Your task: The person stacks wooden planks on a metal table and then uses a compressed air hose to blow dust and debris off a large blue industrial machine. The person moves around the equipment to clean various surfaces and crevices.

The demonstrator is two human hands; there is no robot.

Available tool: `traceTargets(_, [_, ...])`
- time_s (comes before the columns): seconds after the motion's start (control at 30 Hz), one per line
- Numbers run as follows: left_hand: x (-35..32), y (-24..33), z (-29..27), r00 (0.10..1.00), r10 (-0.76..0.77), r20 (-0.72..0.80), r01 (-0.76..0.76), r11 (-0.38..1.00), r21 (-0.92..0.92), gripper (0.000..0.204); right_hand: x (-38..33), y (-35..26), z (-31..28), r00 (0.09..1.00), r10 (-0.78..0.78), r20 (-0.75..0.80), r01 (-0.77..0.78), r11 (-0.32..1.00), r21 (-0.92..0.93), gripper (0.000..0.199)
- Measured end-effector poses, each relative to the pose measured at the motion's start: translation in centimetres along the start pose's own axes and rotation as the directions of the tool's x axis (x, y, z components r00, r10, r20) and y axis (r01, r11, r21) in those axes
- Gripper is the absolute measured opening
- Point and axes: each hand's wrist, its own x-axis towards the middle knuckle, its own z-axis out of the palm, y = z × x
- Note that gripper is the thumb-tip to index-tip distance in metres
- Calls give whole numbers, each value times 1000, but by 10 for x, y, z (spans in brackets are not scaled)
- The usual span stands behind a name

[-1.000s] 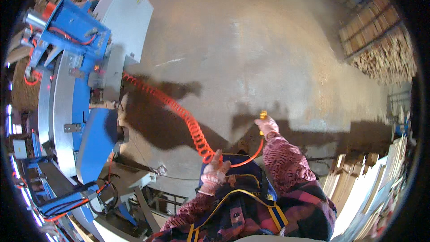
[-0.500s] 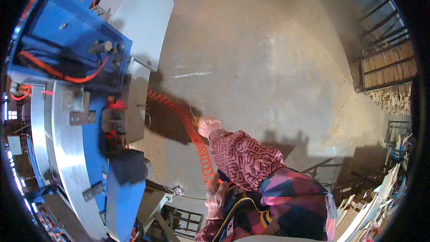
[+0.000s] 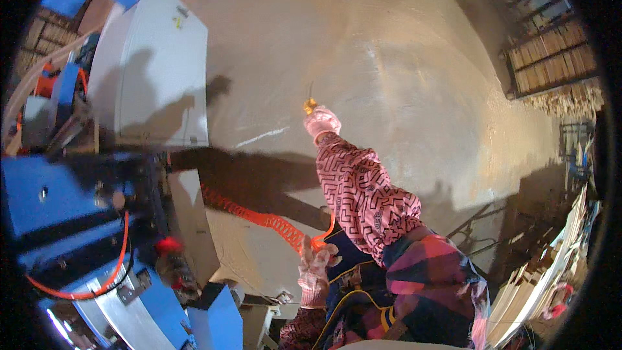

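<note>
My right hand (image 3: 322,123), in a pale pink glove, is stretched far forward over the floor. It is closed round a yellow air blow gun (image 3: 310,105) whose thin nozzle points away from me. Low in the middle, my gloved left hand (image 3: 313,273) is near my body, with an orange coiled air hose (image 3: 259,217) running between its fingers. Some of those fingers are spread. From the machine on the left the hose reaches this hand, then a plain length bends up toward my right sleeve, where it is hidden.
A tall white cabinet (image 3: 165,71) stands at the left beside blue machine parts (image 3: 55,198) with a loose orange hose. Bundled wood strips sit in a rack (image 3: 551,58) at the far right. Long boards (image 3: 538,272) lean at the near right. Shadows cross the concrete floor (image 3: 402,91).
My right hand has moved forward, away from the hose coils, carrying the blow gun. The left hand has stayed near my body, its fingers more spread. The view has shifted, bringing the cabinet lower.
</note>
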Motion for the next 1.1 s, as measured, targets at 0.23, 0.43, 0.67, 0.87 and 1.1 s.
traceTargets(0.23, [138, -37, 85, 852, -53, 521, 289, 877, -383, 76, 178, 156, -117, 956, 200, -212, -162, 970, 184, 33])
traceTargets(0.43, [214, 12, 284, 956, -198, 217, 233, 961, -150, 76, 293, 243, -219, 874, 463, -146, -406, 862, 302, 35])
traceTargets(0.67, [293, 61, 395, 954, -298, 13, 298, 954, 37, 70, 321, 143, -246, 861, -215, 461, 328, 927, -180, 40])
traceTargets(0.87, [333, 84, 449, 950, -311, 31, 308, 948, 76, 79, 408, 241, -291, 961, 270, 64, -268, 963, -31, 34])
traceTargets(1.1, [409, 151, 518, 932, -333, 142, 329, 943, 49, 77, 471, 217, -391, 922, 381, 76, -385, 872, 304, 45])
